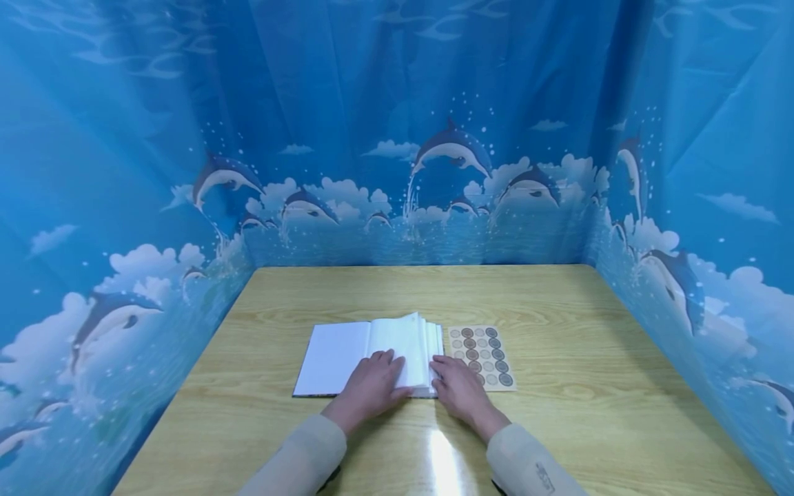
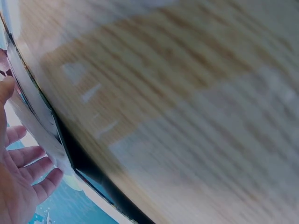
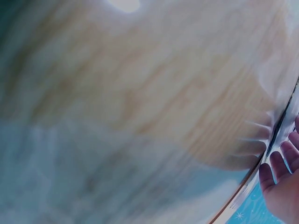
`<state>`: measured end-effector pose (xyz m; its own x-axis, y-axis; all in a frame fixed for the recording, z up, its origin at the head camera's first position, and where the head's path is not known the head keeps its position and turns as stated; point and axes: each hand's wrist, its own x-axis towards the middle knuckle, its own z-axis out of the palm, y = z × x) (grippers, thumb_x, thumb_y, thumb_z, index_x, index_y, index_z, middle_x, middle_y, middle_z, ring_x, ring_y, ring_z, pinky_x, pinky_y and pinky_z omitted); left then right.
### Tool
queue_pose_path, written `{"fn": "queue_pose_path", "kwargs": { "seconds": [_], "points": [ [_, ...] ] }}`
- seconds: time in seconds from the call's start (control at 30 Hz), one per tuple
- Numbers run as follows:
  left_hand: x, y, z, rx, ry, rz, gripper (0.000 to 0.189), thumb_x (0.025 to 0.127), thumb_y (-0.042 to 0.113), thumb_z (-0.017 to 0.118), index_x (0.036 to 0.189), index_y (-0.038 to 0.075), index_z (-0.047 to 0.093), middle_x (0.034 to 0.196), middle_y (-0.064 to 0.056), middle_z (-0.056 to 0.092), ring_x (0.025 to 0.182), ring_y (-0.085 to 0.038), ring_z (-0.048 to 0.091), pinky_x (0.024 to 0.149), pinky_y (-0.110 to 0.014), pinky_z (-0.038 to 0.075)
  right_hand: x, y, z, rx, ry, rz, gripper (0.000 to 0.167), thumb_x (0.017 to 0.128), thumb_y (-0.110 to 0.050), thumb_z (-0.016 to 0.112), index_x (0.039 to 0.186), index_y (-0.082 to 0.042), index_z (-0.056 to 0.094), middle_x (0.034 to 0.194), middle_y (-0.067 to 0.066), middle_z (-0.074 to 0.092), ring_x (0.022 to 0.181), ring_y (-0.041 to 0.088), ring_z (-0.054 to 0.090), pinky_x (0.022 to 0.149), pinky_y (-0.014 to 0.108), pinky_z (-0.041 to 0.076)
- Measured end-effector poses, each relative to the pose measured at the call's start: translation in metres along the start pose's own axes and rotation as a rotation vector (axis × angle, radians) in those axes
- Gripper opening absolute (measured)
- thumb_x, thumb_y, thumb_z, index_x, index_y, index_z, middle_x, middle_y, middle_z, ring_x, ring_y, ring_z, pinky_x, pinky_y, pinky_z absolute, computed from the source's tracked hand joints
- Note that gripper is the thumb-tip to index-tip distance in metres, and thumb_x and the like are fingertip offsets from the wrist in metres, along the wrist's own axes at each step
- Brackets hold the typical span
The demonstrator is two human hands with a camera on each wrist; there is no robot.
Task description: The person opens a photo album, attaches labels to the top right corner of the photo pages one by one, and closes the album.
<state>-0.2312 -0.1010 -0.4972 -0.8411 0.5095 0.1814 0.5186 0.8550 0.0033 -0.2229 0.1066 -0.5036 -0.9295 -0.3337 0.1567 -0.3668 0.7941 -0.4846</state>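
Note:
An open hardcover book (image 1: pixel 335 358) with blank white pages lies on the table, its leaves standing a little fanned toward the right side. My left hand (image 1: pixel 372 382) rests across the lower part of the pages, near the middle of the book. In the left wrist view the fingers of that left hand (image 2: pixel 28 168) are spread at the book's edge. At the book's right edge is my right hand (image 1: pixel 460 387), its fingertips against the edges of the leaves. The right wrist view shows that right hand (image 3: pixel 282 172) with loosely extended fingers beside the book.
Just right of the book lies a tan sheet of round stickers (image 1: pixel 490 351) in rows, partly covered by my right hand. The wooden table (image 1: pixel 571 365) is bordered by blue dolphin-print curtains (image 1: pixel 347 138) at the back and sides.

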Motion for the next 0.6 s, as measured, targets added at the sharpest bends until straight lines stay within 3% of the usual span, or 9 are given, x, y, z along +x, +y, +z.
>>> {"fn": "queue_pose_path", "kwargs": {
  "seconds": [0.33, 0.6],
  "points": [
    [-0.001, 0.000, -0.006, -0.040, -0.009, 0.000, 0.056, 0.092, 0.047, 0.067, 0.127, 0.004, 0.061, 0.124, -0.020, 0.062, 0.109, -0.032, 0.061, 0.087, -0.045, 0.055, 0.000, 0.000, 0.001, 0.006, -0.001, 0.018, 0.039, 0.094, -0.014, 0.063, 0.129, 0.002, 0.061, 0.139, 0.019, 0.055, 0.129, 0.040, 0.049, 0.108, 0.059, 0.036],
    [-0.002, 0.000, -0.010, -0.056, 0.025, 0.000, 0.051, 0.094, 0.041, 0.065, 0.125, 0.001, 0.061, 0.122, -0.021, 0.064, 0.108, -0.031, 0.063, 0.083, -0.043, 0.057, 0.001, 0.002, 0.004, 0.011, 0.011, 0.021, 0.045, 0.093, -0.023, 0.066, 0.130, 0.002, 0.061, 0.139, 0.018, 0.055, 0.129, 0.039, 0.049, 0.108, 0.059, 0.036]
  ]
}}
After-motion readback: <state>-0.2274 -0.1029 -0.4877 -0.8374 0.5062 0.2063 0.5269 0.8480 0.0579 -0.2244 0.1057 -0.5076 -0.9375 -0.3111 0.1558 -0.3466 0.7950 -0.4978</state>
